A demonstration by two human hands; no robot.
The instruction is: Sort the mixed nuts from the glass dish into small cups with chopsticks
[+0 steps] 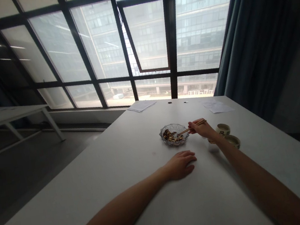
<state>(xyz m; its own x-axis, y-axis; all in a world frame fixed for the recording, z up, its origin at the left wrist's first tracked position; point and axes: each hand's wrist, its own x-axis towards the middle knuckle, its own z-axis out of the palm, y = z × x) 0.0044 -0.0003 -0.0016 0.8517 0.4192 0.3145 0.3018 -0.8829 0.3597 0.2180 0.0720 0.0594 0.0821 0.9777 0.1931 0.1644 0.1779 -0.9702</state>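
Left arm outstretched, hand flat on table; right hand pinches chopsticks above glass dish; nuts probably slippery, best gripped mid-nut.

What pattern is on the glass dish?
The glass dish is clear, with a ridged pattern and scalloped rim; it shows best in the head view.

Wooden chopsticks: a pair, gripped in the right hand, tips angled down into a cut-glass dish. Dish contents: brown nuts, piled loosely toward the left side. Left hand: palm down, near the dish, not touching it.
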